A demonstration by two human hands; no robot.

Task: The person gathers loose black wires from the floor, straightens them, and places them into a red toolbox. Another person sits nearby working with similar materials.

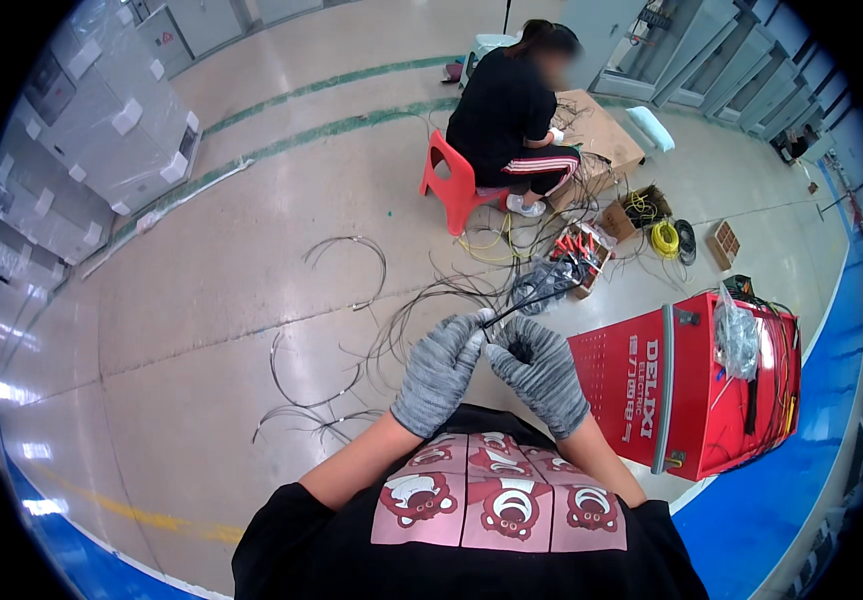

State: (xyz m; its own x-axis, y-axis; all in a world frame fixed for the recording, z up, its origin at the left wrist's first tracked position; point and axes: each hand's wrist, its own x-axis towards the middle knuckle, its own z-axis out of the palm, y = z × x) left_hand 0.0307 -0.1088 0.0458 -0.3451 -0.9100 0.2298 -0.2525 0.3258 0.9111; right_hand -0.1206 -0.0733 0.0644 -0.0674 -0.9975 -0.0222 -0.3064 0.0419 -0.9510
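Note:
My left hand (439,372), in a grey knit glove, is closed with its fingertips pinching a black cable (537,306). Close beside it, my right hand (544,374), gloved the same way, is closed on the cable near the same end. From the fingertips the cable slants up to the right. Its pinched end is mostly hidden by the gloves. Beyond my hands, loose dark wires (422,312) lie in loops on the floor, with a separate wire loop (380,262) farther left.
A red tool cart (620,385) stands at my right, a clear plastic bag (737,335) on it. Ahead, a person in black (497,115) sits on a red chair (460,190) by a cardboard-topped work surface (607,128). A box of red-handled tools (584,250) and a yellow wire coil (665,239) lie nearby. Wrapped cabinets (132,120) stand left.

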